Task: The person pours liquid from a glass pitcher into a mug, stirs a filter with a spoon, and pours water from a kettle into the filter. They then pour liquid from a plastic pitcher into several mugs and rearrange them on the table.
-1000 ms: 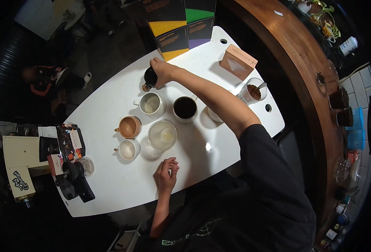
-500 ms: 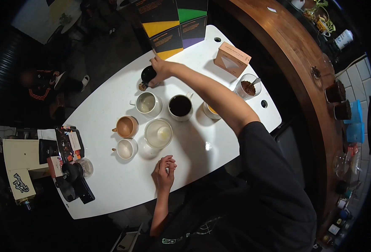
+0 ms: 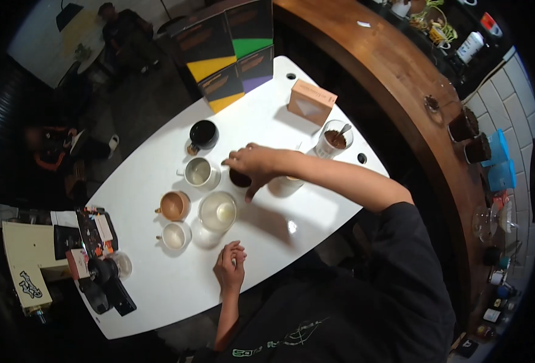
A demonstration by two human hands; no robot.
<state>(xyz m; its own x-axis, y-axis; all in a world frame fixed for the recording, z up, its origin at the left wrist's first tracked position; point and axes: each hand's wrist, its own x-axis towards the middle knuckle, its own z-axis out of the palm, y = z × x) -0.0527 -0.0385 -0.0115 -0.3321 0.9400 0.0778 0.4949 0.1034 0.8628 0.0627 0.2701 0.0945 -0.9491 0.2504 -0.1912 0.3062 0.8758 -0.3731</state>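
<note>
My right hand (image 3: pixel 255 166) reaches over a mug of dark coffee (image 3: pixel 239 179), fingers and thumb spread above and around its rim; the hand covers much of the mug. Resting near the front edge of the table, my left hand (image 3: pixel 231 264) is loosely curled with nothing visible in it. A black cup (image 3: pixel 204 134) stands beyond a white mug (image 3: pixel 198 173). Nearer me are a wide clear glass vessel (image 3: pixel 217 212), a brown cup (image 3: pixel 174 206) and a small white cup (image 3: pixel 175 236). My forearm partly hides another vessel (image 3: pixel 284 186).
A glass of brown grounds with a spoon (image 3: pixel 334 140) and an orange-brown box (image 3: pixel 312 101) stand at the right of the white table (image 3: pixel 158 290). Colourful printed panels (image 3: pixel 225 54) rise at the far edge. A black device (image 3: pixel 107 278) sits left. People sit in the background.
My right hand has left the black cup and come back towards me, over the coffee mug. The black cup stands free. My left hand stays curled on the table; the camera view has shifted.
</note>
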